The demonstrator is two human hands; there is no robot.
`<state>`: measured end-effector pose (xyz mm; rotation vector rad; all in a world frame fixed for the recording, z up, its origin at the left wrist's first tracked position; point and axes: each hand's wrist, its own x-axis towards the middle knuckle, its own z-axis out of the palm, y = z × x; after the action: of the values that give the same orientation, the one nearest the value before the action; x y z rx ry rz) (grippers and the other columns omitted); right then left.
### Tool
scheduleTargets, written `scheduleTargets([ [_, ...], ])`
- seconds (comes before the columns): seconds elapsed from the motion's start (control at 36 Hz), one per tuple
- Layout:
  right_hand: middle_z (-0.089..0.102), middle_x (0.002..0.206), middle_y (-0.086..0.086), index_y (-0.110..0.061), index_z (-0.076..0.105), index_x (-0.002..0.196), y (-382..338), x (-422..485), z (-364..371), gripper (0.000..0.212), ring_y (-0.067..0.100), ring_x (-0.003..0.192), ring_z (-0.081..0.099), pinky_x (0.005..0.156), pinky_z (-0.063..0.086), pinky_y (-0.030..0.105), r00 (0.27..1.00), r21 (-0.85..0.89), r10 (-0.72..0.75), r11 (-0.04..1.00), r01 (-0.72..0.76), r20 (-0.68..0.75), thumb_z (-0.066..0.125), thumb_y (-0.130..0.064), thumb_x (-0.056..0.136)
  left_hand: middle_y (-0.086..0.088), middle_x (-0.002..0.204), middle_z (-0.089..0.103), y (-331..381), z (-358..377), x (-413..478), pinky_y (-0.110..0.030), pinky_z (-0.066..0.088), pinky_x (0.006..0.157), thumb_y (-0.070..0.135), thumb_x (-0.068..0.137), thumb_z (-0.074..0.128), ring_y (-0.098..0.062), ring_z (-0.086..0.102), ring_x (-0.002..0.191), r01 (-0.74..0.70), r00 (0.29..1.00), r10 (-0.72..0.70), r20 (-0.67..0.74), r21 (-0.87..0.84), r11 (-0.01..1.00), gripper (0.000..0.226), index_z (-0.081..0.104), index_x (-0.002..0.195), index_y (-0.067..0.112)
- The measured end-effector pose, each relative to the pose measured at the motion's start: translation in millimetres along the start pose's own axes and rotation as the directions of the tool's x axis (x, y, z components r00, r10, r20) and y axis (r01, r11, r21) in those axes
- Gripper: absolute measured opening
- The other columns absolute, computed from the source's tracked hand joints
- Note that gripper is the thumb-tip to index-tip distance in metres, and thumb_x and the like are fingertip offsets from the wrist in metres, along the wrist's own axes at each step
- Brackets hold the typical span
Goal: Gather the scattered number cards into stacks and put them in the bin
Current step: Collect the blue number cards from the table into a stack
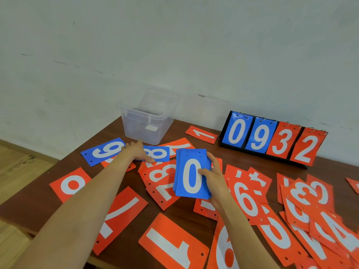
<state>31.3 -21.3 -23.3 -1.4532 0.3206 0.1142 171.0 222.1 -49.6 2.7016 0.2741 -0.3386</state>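
a dark brown wooden table [64, 162] stands pushed into the corner of a room, against a pale, scuffed wall [174, 45], with light wood floor [17, 167] showing past its left edge. a clear plastic bin [145, 127] sits at the far edge of the table near the wall, lid off. to its right a flip scoreboard [272, 138] stands upright, reading 0 and 9 in blue, 3 and 2 in red. between the two lies a single red 1 card [202, 134]. the right hand [215, 181] holds a blue stack [191, 175] just above the table's middle, a 0 on top; its grip is clamped on the stack, thumb across the face and fingers curled behind the right edge. the left hand [138, 152] reaches out just in front of the bin, its grip apart, fingers stretched flat over the left end of a blue 8 card [159, 153] and thumb at the card's near edge. a blue 9 card [104, 151] lies just left of that hand. loose red cards [310, 210] cover much of the table, overlapping thickly on the right side, with a red 7 card [124, 212] and a red 0 card [72, 184] lying apart on the left.
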Motion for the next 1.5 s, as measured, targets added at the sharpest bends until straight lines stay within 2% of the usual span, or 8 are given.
scheduleTargets([
  [0.19,0.058,0.103,-0.003,-0.034,0.036,0.135,1,-6,-3,0.052,0.018,0.077,0.068,0.046,0.054,0.024,1.000,0.012,-0.004,1.000,0.004,0.000,0.054,-0.009,0.094,-0.018,0.148,0.019,11,-7,-16,-0.051,0.022,0.111,0.045,0.065,0.081,-0.038,0.018,0.138,-0.030,1.000,0.030,-0.002,0.057,0.998,0.098,0.029,0.141,0.013],
  [0.36,0.058,0.102,-0.004,-0.034,0.036,0.135,1,-14,-5,0.052,0.019,0.079,0.068,0.047,0.055,0.025,1.000,0.022,-0.006,1.000,0.006,0.004,0.054,-0.009,0.094,-0.016,0.126,0.055,11,-1,-22,-0.031,0.046,0.085,-0.007,0.082,0.061,-0.028,0.053,0.113,-0.154,0.964,0.053,-0.261,-0.383,0.911,0.048,0.049,0.127,0.005],
  [0.53,0.059,0.102,-0.004,-0.034,0.036,0.136,-2,-27,-7,0.052,0.021,0.082,0.068,0.048,0.056,0.027,1.000,0.035,-0.025,0.999,0.025,-0.006,0.054,-0.009,0.094,-0.009,0.116,0.062,7,-12,-56,-0.026,0.047,0.078,0.003,0.089,0.057,-0.017,0.058,0.100,-0.420,0.858,0.057,-0.511,-0.632,0.651,0.031,0.052,0.119,0.007],
  [0.78,0.051,0.123,0.003,-0.033,0.031,0.141,-7,-48,-17,0.056,0.017,0.079,0.066,0.043,0.052,0.022,0.992,0.004,-0.098,0.995,0.099,-0.073,0.051,-0.007,0.095,0.007,0.103,0.061,17,-50,-115,-0.013,0.044,0.080,0.001,0.090,0.050,-0.007,0.056,0.090,-0.746,0.600,0.125,-0.790,-0.497,0.443,0.021,0.056,0.105,0.015],
  [0.94,0.053,0.123,0.007,-0.034,0.029,0.141,-8,-62,-22,0.056,0.019,0.080,0.066,0.044,0.053,0.024,0.990,0.019,-0.120,0.992,0.122,-0.081,0.049,-0.007,0.096,0.006,0.102,0.065,32,-60,-136,-0.026,0.052,0.077,0.002,0.088,0.056,-0.013,0.061,0.096,-0.660,0.752,0.269,-0.602,-0.686,0.308,0.021,0.057,0.098,0.021],
  [1.17,0.059,0.112,0.002,-0.036,0.038,0.134,-6,-74,-19,0.048,0.028,0.087,0.069,0.061,0.060,0.037,0.998,-0.005,-0.069,0.998,0.069,0.011,0.049,-0.010,0.095,0.008,0.098,0.067,57,-31,-162,-0.024,0.050,0.085,0.006,0.086,0.062,-0.008,0.062,0.096,-0.663,0.722,0.610,-0.326,-0.580,0.474,0.017,0.061,0.097,0.018],
  [1.33,0.066,0.109,0.006,-0.033,0.044,0.127,-8,-81,-5,0.035,0.022,0.080,0.071,0.058,0.059,0.032,0.991,0.061,-0.055,0.997,0.048,0.124,0.056,-0.029,0.094,0.012,0.099,0.065,65,-15,-167,-0.018,0.051,0.074,0.011,0.088,0.061,-0.005,0.062,0.093,-0.686,0.710,0.637,-0.302,-0.502,0.527,0.016,0.059,0.102,0.018],
  [1.5,0.055,0.124,0.008,-0.032,0.039,0.133,-3,-67,8,0.055,0.025,0.085,0.069,0.054,0.057,0.030,0.992,0.028,-0.075,0.997,0.072,0.104,0.063,-0.009,0.088,0.011,0.107,0.059,53,-14,-154,-0.008,0.043,0.078,0.011,0.088,0.062,0.001,0.056,0.097,-0.689,0.724,0.565,-0.395,-0.434,0.580,0.022,0.059,0.109,0.014],
])
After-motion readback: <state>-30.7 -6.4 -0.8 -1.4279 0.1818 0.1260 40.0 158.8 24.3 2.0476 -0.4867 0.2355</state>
